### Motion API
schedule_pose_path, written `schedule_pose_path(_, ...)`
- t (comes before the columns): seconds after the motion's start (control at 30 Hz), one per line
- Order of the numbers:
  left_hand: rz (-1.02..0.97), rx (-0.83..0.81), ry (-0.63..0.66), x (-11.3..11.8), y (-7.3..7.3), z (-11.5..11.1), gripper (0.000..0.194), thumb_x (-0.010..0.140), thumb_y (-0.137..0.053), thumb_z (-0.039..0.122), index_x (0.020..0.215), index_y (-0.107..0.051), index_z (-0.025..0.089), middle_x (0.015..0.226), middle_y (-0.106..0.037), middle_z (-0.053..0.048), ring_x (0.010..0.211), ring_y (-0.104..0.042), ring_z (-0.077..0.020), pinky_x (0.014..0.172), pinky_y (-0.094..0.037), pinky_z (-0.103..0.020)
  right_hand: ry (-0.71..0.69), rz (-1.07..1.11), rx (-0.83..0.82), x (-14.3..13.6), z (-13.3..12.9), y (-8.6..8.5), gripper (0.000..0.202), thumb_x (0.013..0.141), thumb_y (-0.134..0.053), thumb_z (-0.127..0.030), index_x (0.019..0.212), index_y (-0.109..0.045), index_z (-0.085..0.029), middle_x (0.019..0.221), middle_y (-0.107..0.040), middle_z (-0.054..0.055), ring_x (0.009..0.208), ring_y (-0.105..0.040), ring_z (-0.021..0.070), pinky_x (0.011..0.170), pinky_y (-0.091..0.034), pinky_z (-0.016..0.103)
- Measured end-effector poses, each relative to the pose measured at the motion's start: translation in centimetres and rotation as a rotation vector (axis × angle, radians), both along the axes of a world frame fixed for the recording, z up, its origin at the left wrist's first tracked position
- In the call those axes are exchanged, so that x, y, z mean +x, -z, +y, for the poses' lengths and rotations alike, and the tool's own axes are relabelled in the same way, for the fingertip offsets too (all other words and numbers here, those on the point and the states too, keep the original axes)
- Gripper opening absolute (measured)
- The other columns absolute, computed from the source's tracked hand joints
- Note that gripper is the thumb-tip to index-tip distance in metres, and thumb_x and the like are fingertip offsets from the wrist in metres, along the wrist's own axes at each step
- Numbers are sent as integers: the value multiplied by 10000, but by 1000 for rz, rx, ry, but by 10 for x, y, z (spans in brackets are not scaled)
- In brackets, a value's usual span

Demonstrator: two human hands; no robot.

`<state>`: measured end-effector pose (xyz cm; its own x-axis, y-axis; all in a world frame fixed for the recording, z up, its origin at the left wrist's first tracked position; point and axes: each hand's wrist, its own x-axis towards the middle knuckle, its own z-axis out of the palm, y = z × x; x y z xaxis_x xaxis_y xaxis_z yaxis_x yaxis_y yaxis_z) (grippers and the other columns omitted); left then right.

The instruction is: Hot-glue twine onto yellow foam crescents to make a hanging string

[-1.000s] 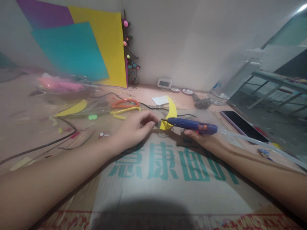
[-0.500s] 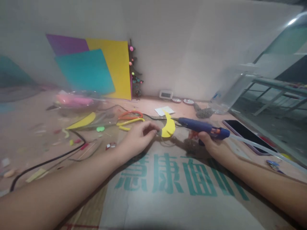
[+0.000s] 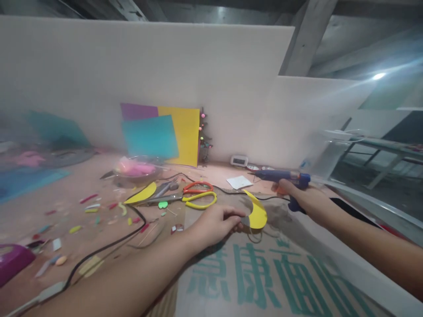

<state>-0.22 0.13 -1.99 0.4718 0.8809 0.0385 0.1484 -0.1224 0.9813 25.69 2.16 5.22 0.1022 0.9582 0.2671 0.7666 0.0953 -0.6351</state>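
Between thumb and fingers, my left hand [image 3: 220,224] pinches a yellow crescent-shaped cutout [image 3: 258,214], which has a grey patch at the gripped end. A thin loop of cord hangs below it. My right hand [image 3: 291,191] is wrapped round the handle of a blue glue gun [image 3: 280,177], its nozzle pointing left, above and apart from the crescent. Scissors [image 3: 200,200] with one red and one yellow handle lie beyond my left hand. Another yellow cutout [image 3: 142,193] rests by their blades.
Coloured sheets [image 3: 150,136] lean against the wall beside a small beaded decoration [image 3: 203,136]. A black cable [image 3: 109,237] crosses the table among scattered scraps. Near the wall are a small white device [image 3: 239,160] and a white card [image 3: 239,182]. A phone [image 3: 352,211] lies partly behind my right forearm.
My right hand has drawn the glue gun up and away from the yellow crescent, which its nozzle was touching or nearly touching. My left hand keeps its pinch. The camera view has tilted upward.
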Motion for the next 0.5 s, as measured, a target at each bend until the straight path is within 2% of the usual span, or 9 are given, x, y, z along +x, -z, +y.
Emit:
schedule_pose_path(0.13, -48, -77, -13, 0, -5, 1, 289, 824, -597, 248, 1074, -706, 153, 811, -729, -64, 709, -650, -164, 698, -511, -292, -205, 141, -53, -16, 24, -22, 461, 796, -608, -596, 897, -721, -161, 937, -723, 106, 828, -660, 216, 576, -462, 261)
schedule_pose_path(0.23, -82, -94, 21, 0, -7, 1, 260, 809, -595, 216, 1027, -712, 138, 825, -730, -61, 741, -657, -168, 723, -504, -289, -288, 211, -116, -17, 52, -23, 477, 742, -671, -592, 927, -708, -154, 980, -709, 114, 801, -637, 194, 510, -416, 237)
schedule_pose_path(0.37, -62, -75, 32, -1, -6, 3, 272, 814, -574, 198, 1037, -703, 110, 865, -735, -82, 772, -659, -178, 724, -486, -279, -294, 196, -183, -12, 89, -8, 429, 703, -738, -525, 910, -715, -150, 895, -706, 98, 748, -601, 172, 552, -430, 242)
schedule_pose_path(0.5, -10, -36, 26, -2, -3, 4, 284, 829, -560, 205, 1065, -693, 119, 883, -735, -84, 763, -653, -173, 682, -467, -261, -344, 228, -250, -15, 104, 15, 393, 715, -744, -484, 887, -708, -132, 838, -714, 94, 703, -607, 174, 579, -461, 260)
